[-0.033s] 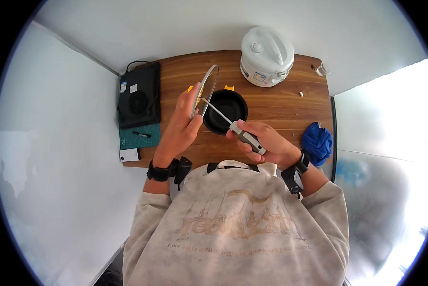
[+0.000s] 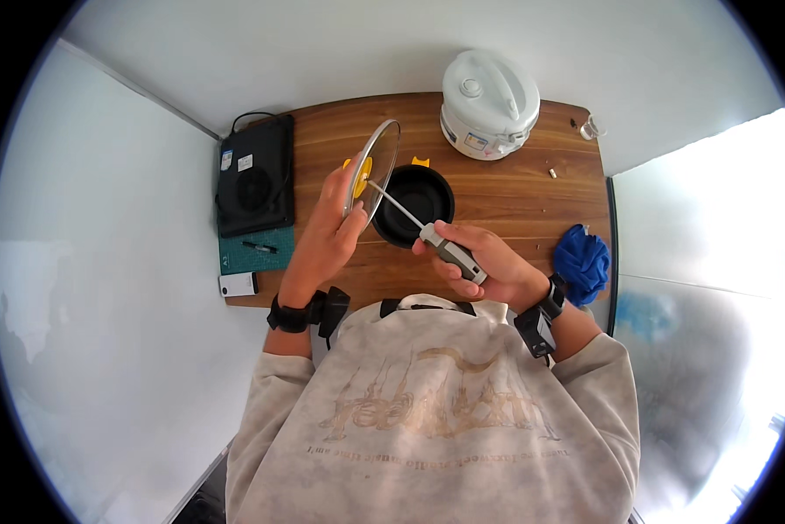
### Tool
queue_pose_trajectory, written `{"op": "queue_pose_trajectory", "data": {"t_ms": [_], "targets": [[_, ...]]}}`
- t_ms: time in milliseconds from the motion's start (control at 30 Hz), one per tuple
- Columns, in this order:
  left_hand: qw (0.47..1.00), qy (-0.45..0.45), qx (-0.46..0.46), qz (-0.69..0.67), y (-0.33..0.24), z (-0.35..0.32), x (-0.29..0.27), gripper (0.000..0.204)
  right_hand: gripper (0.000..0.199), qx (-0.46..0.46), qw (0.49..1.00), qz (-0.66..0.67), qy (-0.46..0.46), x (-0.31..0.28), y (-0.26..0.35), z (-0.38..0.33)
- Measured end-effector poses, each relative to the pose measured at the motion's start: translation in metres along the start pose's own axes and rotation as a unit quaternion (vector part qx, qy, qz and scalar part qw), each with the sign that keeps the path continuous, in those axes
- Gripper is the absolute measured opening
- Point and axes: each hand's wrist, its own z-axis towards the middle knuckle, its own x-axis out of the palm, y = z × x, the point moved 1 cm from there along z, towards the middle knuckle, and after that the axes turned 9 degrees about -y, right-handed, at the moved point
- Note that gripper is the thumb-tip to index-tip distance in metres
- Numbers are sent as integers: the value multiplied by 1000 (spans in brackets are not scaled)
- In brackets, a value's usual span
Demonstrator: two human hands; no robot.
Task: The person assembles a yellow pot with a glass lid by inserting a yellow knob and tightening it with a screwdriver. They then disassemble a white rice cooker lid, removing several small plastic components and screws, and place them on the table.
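My left hand point(image 2: 333, 223) grips a glass pot lid point(image 2: 383, 166) with a metal rim, held on edge and tilted. Through the glass shows its yellow knob point(image 2: 362, 177). In my right hand point(image 2: 488, 262) is a screwdriver point(image 2: 453, 254) with a grey and dark handle; its shaft runs up and left to the middle of the lid's inner face, where the tip meets the knob's centre. Beneath the lid and shaft stands a round black pot point(image 2: 423, 196) with a yellow side handle point(image 2: 420, 162).
A white rice cooker point(image 2: 488, 105) stands at the back right. To the left lie a black cooktop point(image 2: 254, 179), a green cutting mat point(image 2: 270, 253) with a black pen, and a white phone point(image 2: 238, 284). At right are a blue cloth point(image 2: 582, 262) and a small clear glass point(image 2: 591, 128).
The lid has turned slightly, so its glass face and the yellow knob show more. My right hand and the screwdriver have hardly shifted.
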Motion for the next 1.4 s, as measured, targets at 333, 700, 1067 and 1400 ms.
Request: {"op": "queue_pose_trajectory", "data": {"t_ms": [333,700,1067,1400], "targets": [[920,9,-146,-363,22,-4,-7,69,28,-239,876,-391,-152,-9,10,-12],[904,47,-159,-393,13,-8,-11,72,38,-555,362,-695,-281,5,31,-29],[914,59,-156,-369,6,-12,-11,72,39,-562,330,-706,-279,9,31,-30],[916,63,-145,-370,2,-14,-11,70,39,-553,329,-713,-278,9,30,-31]]}}
